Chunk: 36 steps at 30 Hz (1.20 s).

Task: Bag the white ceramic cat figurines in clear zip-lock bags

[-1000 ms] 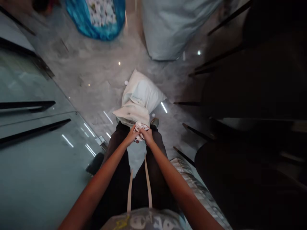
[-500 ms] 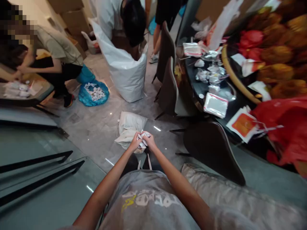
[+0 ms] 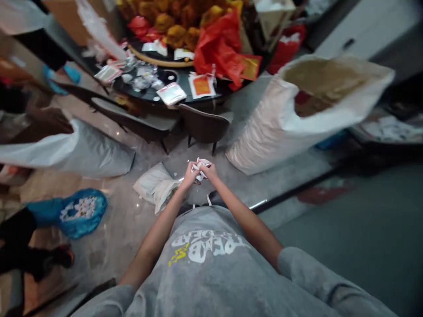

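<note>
A grey marble floor (image 3: 99,259) spreads across the room, and a round black table (image 3: 180,93) stands at its far end. On the table sit a mound of golden-orange objects (image 3: 178,20), a bright red plastic bag (image 3: 216,44), and small silver and white packets.

To the right of the table, a very large pale woven sack (image 3: 264,132) leans with its mouth open. To the left of the table lies a long white sack (image 3: 89,154), and further left and closer to the camera is a bright blue plastic bag (image 3: 82,222) holding small white pieces. A brown upholstered chair (image 3: 205,123) stands just in front of the table.

Further in front of the chair, a person in a grey sweatshirt with white lettering (image 3: 205,259) reaches both bare arms forward. A flattened off-white sack (image 3: 150,187) lies on the floor just beside the left hand (image 3: 190,176).

The left hand and the right hand (image 3: 209,169) are closed together, both grasping a small crumpled white bundle (image 3: 200,169); its material is too small to tell. The step in hand is two-handed pinching of this bundle, and working it further calls for both sets of fingers.

Compared with the earlier frame, the head has turned, bringing the table from the right to straight ahead, while the hands still grasp the bundle.
</note>
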Each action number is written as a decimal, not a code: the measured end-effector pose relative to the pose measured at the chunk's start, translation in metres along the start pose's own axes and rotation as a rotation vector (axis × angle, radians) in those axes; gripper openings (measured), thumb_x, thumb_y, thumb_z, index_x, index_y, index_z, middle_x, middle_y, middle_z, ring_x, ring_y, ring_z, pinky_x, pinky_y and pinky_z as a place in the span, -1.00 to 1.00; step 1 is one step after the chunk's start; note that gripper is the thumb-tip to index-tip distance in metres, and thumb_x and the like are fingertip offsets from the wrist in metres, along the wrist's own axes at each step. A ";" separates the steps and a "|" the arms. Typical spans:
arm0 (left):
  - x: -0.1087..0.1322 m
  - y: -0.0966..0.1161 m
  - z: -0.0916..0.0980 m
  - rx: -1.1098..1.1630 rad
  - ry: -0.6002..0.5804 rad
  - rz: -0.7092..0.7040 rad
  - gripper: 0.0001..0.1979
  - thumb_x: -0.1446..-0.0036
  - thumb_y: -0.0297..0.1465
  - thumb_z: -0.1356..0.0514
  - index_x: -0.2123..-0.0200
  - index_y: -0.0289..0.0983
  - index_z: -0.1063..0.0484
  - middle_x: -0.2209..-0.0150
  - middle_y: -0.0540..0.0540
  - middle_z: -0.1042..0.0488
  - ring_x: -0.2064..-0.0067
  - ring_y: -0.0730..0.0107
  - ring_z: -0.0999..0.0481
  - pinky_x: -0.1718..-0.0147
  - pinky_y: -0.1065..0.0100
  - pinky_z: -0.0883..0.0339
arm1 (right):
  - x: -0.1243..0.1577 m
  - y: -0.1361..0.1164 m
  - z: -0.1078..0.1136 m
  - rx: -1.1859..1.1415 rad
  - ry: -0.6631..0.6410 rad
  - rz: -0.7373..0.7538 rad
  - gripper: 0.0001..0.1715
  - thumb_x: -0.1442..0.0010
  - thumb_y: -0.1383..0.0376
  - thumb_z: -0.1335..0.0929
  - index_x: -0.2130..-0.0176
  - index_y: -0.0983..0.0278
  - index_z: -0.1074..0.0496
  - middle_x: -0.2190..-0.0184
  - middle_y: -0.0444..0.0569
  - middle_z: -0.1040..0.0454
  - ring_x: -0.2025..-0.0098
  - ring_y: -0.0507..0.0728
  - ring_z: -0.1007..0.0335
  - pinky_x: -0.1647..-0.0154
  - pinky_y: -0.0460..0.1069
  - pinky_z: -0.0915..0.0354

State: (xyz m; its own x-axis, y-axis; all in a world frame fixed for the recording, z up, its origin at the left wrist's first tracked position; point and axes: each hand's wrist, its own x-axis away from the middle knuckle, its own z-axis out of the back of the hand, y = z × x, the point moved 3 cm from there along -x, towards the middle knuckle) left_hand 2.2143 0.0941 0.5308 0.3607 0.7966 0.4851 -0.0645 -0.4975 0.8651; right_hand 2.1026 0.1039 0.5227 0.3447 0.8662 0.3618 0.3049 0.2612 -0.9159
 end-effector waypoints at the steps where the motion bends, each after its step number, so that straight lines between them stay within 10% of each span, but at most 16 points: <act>1: -0.005 0.008 -0.020 -0.040 -0.052 -0.003 -0.64 0.08 -0.40 -0.19 0.17 -0.16 -0.19 0.49 0.15 -0.36 0.61 0.50 -0.37 0.69 0.53 -0.22 | 0.001 -0.010 0.020 -0.033 0.047 0.021 -0.72 0.27 0.25 -0.39 0.43 0.26 -0.53 0.53 -0.17 -0.47 0.43 0.07 -0.33 0.40 -0.06 -0.26; 9: -0.027 0.034 -0.222 -0.317 -0.441 -0.002 -0.62 0.09 -0.40 -0.18 0.16 -0.16 -0.18 0.50 0.14 -0.39 0.58 0.49 -0.43 0.67 0.55 -0.25 | 0.022 -0.064 0.209 -0.256 0.400 0.140 -0.68 0.24 0.19 -0.40 0.40 0.27 -0.51 0.51 -0.15 -0.47 0.43 0.08 -0.35 0.44 -0.06 -0.24; 16: -0.038 0.020 -0.421 -0.510 -0.674 0.061 -0.66 0.00 -0.43 -0.19 0.13 -0.19 -0.20 0.50 0.12 -0.40 0.59 0.49 -0.41 0.65 0.51 -0.26 | 0.049 -0.096 0.391 -0.387 0.671 0.172 -0.67 0.23 0.19 -0.40 0.38 0.27 -0.52 0.56 -0.17 -0.43 0.51 0.02 -0.25 0.52 -0.09 -0.18; 23: -0.049 0.002 -0.574 -0.589 -0.919 0.102 -0.66 -0.02 -0.38 -0.22 0.13 -0.17 -0.19 0.51 0.14 -0.40 0.60 0.51 -0.42 0.64 0.53 -0.25 | 0.063 -0.114 0.528 -0.463 0.902 0.200 -0.66 0.25 0.19 -0.41 0.38 0.28 -0.51 0.56 -0.18 -0.42 0.53 0.01 -0.24 0.54 -0.10 -0.14; 30: -0.109 -0.004 -0.728 -0.591 -0.993 0.100 -0.63 0.00 -0.24 -0.26 0.17 -0.16 -0.18 0.54 0.16 -0.36 0.64 0.54 -0.36 0.70 0.55 -0.21 | 0.018 -0.158 0.672 -0.415 1.015 0.215 -0.65 0.24 0.15 -0.41 0.39 0.28 -0.52 0.57 -0.16 -0.42 0.55 0.01 -0.23 0.56 -0.10 -0.12; 36: -0.170 0.041 -0.877 -0.597 -1.006 0.073 -0.61 -0.01 -0.19 -0.25 0.17 -0.17 -0.16 0.51 0.14 -0.40 0.61 0.57 -0.39 0.67 0.58 -0.25 | -0.050 -0.235 0.808 -0.359 1.049 0.194 -0.61 0.26 0.11 -0.41 0.39 0.29 -0.49 0.62 -0.20 -0.40 0.60 -0.03 -0.19 0.62 -0.13 -0.08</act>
State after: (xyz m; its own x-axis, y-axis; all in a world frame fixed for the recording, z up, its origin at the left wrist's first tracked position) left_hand 1.3342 0.2392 0.5964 0.8941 0.0094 0.4477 -0.4457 -0.0773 0.8918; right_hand 1.2969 0.3434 0.5791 0.9388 0.0481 0.3411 0.3444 -0.1231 -0.9307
